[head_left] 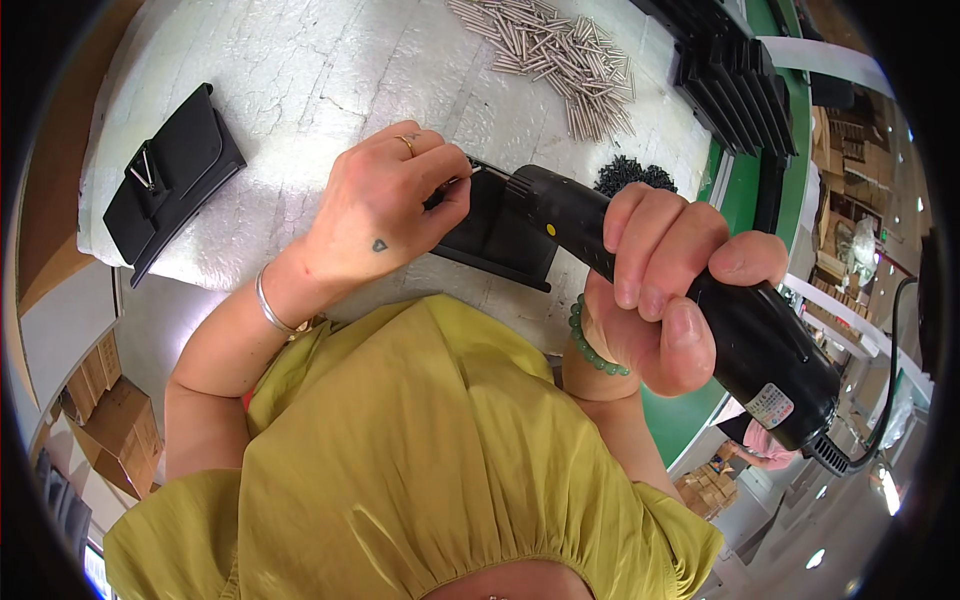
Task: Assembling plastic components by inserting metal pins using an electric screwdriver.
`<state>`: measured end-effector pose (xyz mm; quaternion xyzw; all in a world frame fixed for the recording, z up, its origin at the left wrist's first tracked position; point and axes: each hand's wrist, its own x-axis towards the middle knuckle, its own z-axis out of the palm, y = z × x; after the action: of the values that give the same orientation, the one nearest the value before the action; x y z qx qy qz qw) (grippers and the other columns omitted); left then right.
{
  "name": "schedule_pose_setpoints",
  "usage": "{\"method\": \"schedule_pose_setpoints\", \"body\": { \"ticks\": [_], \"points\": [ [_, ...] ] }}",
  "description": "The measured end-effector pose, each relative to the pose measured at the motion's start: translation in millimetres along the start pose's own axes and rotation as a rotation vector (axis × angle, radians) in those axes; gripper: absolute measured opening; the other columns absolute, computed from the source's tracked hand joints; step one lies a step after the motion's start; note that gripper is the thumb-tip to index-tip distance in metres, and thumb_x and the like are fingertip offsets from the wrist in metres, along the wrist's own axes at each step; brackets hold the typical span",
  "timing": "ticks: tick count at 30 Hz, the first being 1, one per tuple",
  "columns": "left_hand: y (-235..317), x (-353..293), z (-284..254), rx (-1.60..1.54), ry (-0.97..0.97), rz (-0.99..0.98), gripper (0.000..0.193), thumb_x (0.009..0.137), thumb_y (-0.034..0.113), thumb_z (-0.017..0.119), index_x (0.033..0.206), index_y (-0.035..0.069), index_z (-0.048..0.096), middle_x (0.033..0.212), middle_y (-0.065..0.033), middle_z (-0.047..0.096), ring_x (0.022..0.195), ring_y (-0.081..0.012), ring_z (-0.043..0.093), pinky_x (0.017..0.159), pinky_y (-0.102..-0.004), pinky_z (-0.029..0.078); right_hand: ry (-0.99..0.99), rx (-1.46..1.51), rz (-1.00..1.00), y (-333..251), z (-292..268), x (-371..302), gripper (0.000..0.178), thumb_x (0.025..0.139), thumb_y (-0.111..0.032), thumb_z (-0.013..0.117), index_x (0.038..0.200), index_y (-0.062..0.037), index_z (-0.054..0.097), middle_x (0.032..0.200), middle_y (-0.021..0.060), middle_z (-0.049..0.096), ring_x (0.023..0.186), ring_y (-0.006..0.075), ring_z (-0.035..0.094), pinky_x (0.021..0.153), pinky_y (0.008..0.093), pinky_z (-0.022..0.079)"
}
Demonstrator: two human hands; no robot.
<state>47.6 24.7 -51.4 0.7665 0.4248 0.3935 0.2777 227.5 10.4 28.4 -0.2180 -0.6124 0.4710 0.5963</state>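
Note:
My right hand (pixel 670 275) is wrapped round a black electric screwdriver (pixel 570 210), its nose pointing left and its cord leaving the rear end. The thin bit reaches to the fingertips of my left hand (pixel 390 190). Those fingers are curled and pinched at the edge of a black plastic part (pixel 500 230), which lies on the table in front of me. A small bright metal piece shows beside the left fingertips at the bit's tip; the fingers hide most of it. Farther left lies a similar black part (pixel 190 150) with metal pins on it.
A heap of silver metal pins (pixel 560 65) lies on the pale, wrapped tabletop (pixel 300 60). Behind the screwdriver is a pile of small black screws (pixel 635 175). Several black parts (pixel 740 90) stand stacked at the far right, by a green surface. Cardboard boxes (pixel 115 430) are at lower left.

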Motion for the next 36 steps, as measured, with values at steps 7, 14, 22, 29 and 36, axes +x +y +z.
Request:
{"method": "schedule_pose_setpoints", "body": {
  "ticks": [7, 14, 22, 29, 36],
  "points": [
    [0, -4, 6, 0.022, -0.039, 0.019, 0.007, 0.070, 0.006, 0.064, 0.071, 0.007, 0.057, 0.066, -0.0030, 0.054, 0.064, -0.0217, 0.055, 0.054, -0.0333, 0.047, -0.025, -0.097, 0.067, -1, 9, 14, 0.027, 0.076, -0.011, 0.052, 0.100, -0.0111, 0.041, 0.064, -0.0008, 0.045, 0.052, 0.0107, 0.043, 0.057, 0.0287, 0.035],
    [-2, -6, 5, 0.080, -0.061, 0.008, 0.009, 0.071, 0.011, 0.064, 0.069, 0.008, 0.055, 0.066, -0.0014, 0.053, 0.069, -0.0194, 0.055, 0.053, -0.0339, 0.048, -0.094, -0.118, 0.142, -1, 20, 23, 0.027, 0.075, -0.006, 0.055, 0.095, -0.0099, 0.039, 0.064, 0.0019, 0.047, 0.051, 0.0122, 0.043, 0.057, 0.0304, 0.037],
    [-1, -6, 7, 0.096, -0.120, 0.028, 0.010, 0.073, 0.012, 0.062, 0.069, 0.009, 0.054, 0.066, -0.0014, 0.053, 0.070, -0.0201, 0.056, 0.055, -0.0340, 0.048, -0.063, -0.157, 0.157, -1, 25, 19, 0.028, 0.075, -0.006, 0.056, 0.097, -0.0086, 0.039, 0.066, 0.0036, 0.047, 0.051, 0.0130, 0.043, 0.055, 0.0299, 0.037],
    [13, -3, -10, 0.142, -0.163, 0.081, 0.034, 0.062, 0.015, 0.076, 0.093, 0.011, 0.062, 0.097, -0.0030, 0.057, 0.091, -0.0245, 0.055, 0.072, -0.0341, 0.049, 0.014, -0.097, 0.016, -53, -35, 5, 0.038, 0.072, -0.014, 0.047, 0.109, -0.0089, 0.056, 0.063, -0.0052, 0.041, 0.054, 0.0070, 0.038, 0.060, 0.0271, 0.031],
    [21, -9, 4, 0.263, -0.484, 0.207, 0.075, 0.056, 0.026, 0.081, 0.123, 0.014, 0.050, 0.119, -0.0099, 0.047, 0.110, -0.0286, 0.045, 0.097, -0.0410, 0.035, 0.480, -0.215, 0.069, -57, -50, -64, 0.029, 0.070, -0.004, 0.052, 0.098, -0.0026, 0.047, 0.061, 0.0054, 0.046, 0.046, 0.0136, 0.038, 0.048, 0.0297, 0.038]
  ]
}}
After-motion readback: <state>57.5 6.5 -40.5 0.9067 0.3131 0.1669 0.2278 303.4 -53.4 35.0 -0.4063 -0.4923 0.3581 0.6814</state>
